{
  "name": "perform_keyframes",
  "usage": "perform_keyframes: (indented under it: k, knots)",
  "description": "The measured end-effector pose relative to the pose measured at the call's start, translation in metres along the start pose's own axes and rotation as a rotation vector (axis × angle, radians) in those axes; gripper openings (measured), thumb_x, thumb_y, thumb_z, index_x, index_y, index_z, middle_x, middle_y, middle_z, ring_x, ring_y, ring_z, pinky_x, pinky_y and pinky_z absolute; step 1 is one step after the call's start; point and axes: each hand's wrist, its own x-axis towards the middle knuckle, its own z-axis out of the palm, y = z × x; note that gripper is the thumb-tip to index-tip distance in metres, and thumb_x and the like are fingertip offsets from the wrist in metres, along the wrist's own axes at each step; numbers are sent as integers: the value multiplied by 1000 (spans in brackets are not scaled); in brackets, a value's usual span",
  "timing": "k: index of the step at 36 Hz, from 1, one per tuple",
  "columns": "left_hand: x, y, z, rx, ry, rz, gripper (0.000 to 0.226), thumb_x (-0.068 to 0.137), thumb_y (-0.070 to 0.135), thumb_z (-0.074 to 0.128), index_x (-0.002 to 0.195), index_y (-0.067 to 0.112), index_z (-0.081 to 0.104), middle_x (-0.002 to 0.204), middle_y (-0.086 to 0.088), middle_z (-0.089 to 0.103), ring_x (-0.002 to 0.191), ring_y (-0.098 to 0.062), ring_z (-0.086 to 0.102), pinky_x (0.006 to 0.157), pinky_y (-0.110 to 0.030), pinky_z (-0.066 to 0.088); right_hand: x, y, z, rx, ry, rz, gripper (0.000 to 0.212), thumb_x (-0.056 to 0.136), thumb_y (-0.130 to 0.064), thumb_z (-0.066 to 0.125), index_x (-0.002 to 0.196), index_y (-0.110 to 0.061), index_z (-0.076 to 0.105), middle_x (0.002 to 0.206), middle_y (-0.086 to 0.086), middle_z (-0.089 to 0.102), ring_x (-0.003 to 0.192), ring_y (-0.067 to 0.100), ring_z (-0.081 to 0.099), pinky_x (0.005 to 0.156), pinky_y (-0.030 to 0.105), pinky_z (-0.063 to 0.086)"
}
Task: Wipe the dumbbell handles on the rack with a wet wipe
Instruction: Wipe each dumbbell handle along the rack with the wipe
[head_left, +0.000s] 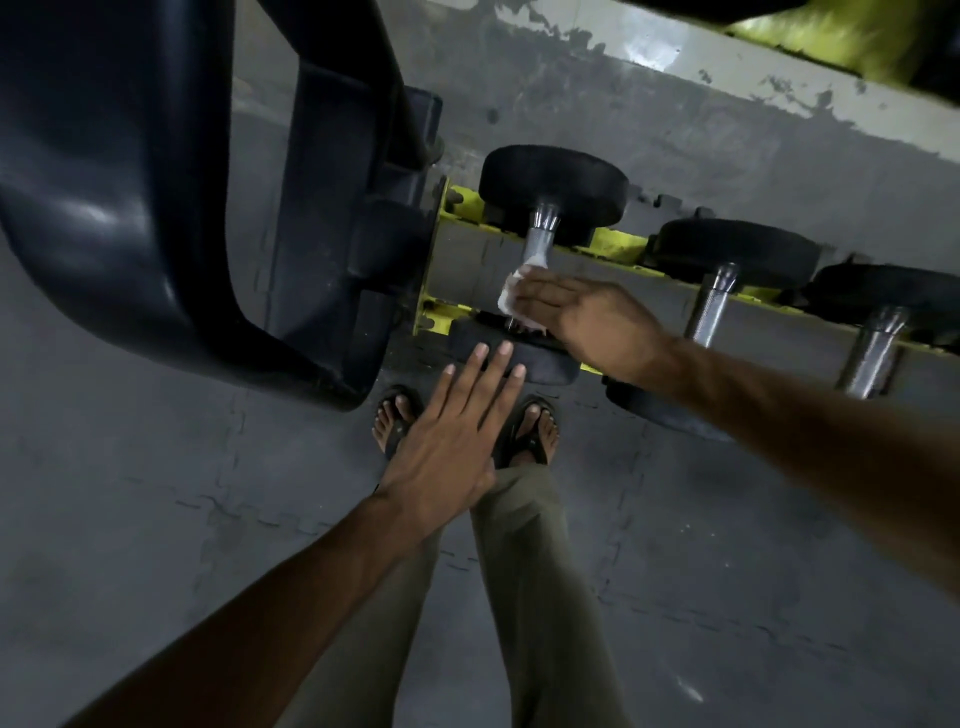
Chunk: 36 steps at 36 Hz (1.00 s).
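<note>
Left hand (447, 431) flat, right hand (582, 317) wiping handle (537, 244)

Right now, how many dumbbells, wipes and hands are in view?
Dumbbells: 3, the leftmost dumbbell, the middle dumbbell, the rightmost dumbbell
Wet wipe: 1, under the right hand
Hands: 2, with the left hand empty
Total: 6

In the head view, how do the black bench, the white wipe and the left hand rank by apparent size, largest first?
1. Black bench, nearest the camera, so maybe exaggerated.
2. Left hand.
3. Wipe, partly covered by the right hand.
</note>
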Motion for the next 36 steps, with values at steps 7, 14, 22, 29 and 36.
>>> perform_keyframes:
  k: [7,14,22,29,36]
  knots:
    - [2,-2,4,12,3,10,112,90,40,65,165,6,-13,171,-20,-23,160,-37,-14,128,-54,17,49,-55,-1,732,571,1177,25,105,-19,50,113,-9,71,91,-1,71,78,7,63,68,24,52]
    - [2,-5,5,5,-35,28,112,91,39,64,164,7,-14,170,-18,-25,160,-37,-15,128,-54,16,92,0,3,1370,549,1608,14,100,-16,47,100,-9,60,96,9,64,87,24,62,80,36,52]
    - [1,-5,2,6,-26,29,107,94,40,60,164,6,-14,170,-19,-24,160,-37,-13,128,-54,17,65,-4,-15,2046,507,1338,31,67,-2,38,88,-2,61,87,16,63,74,26,62,67,32,58]
    - [2,-6,5,16,-13,40,113,91,42,65,164,5,-14,170,-20,-24,160,-38,-12,128,-54,17,68,-11,4,2099,659,1281,33,76,0,33,93,-2,62,90,11,65,82,22,63,86,34,51]
    - [1,-5,1,9,-22,36,119,88,47,68,164,5,-14,170,-21,-24,160,-39,-13,128,-54,17,63,-22,1,1378,723,1426,26,98,-20,49,74,-21,59,68,-4,56,65,12,52,66,33,40]
